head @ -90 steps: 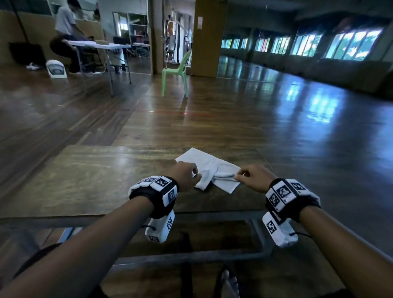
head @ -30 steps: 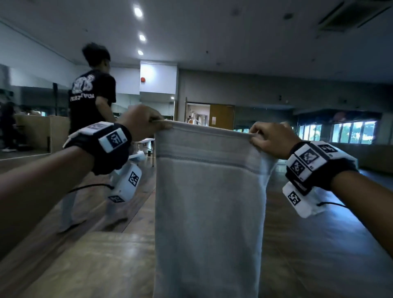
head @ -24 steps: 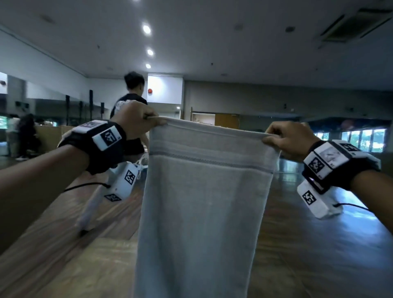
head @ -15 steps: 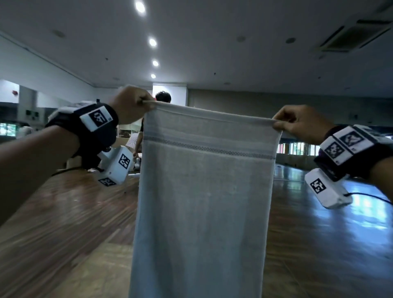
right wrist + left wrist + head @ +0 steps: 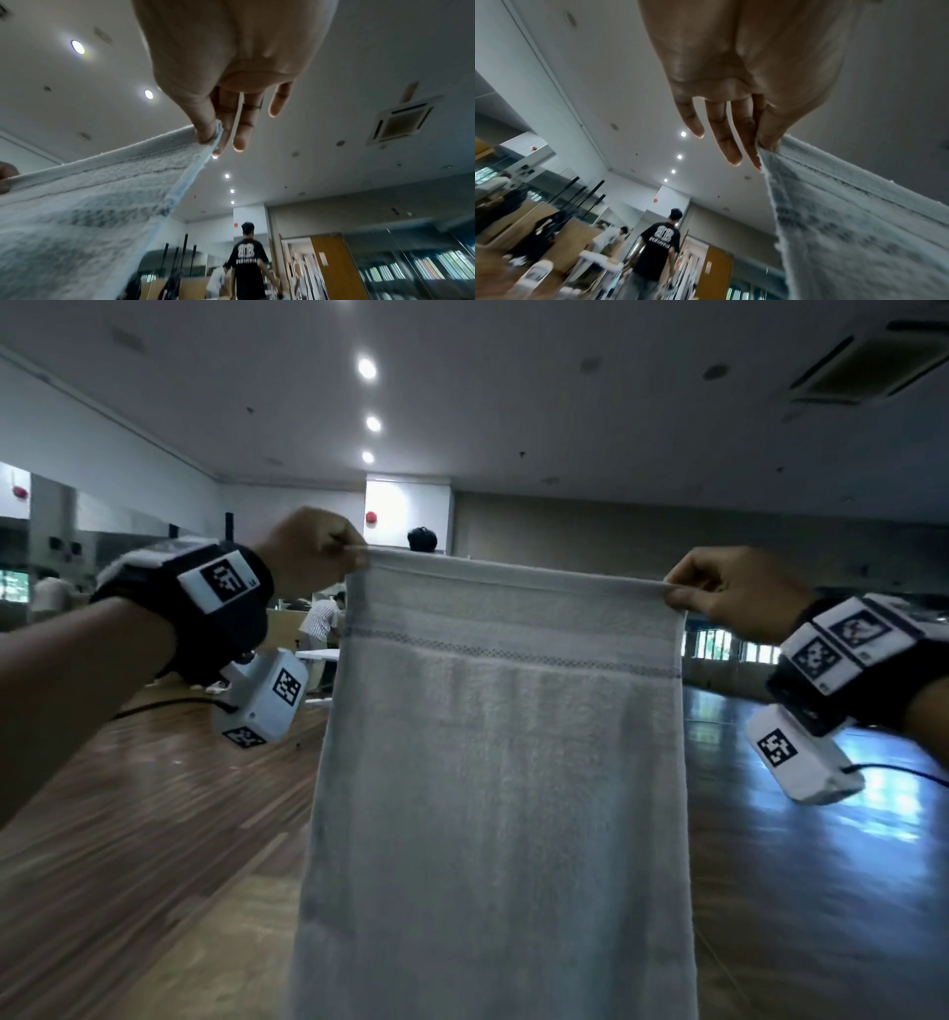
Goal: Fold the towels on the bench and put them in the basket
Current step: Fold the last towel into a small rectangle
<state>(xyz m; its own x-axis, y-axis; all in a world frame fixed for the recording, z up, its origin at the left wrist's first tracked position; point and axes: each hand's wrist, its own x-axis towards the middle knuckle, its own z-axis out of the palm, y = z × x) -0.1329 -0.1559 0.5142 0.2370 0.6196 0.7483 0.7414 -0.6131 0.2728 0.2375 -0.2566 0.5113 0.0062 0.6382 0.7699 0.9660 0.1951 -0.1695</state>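
I am holding one pale towel up in the air by its top hem, and it is hanging flat and full length below my fingertips, its lower end running out of the head view. My left hand is pinching the left corner between thumb and forefinger; in the left wrist view the other fingers are reaching out straight and slightly apart just beside the cloth. My right hand is pinching the right corner the same way, with the spare fingers loose and spread to the outside of the pinch. The hem is stretching taut between the two pinches. As I judge it, I am only opening this towel out: no fold is showing in it yet, so the folding and the drop into the basket are both still waiting. I am seeing neither basket nor any other towel from here, so I cannot tell how many remain.
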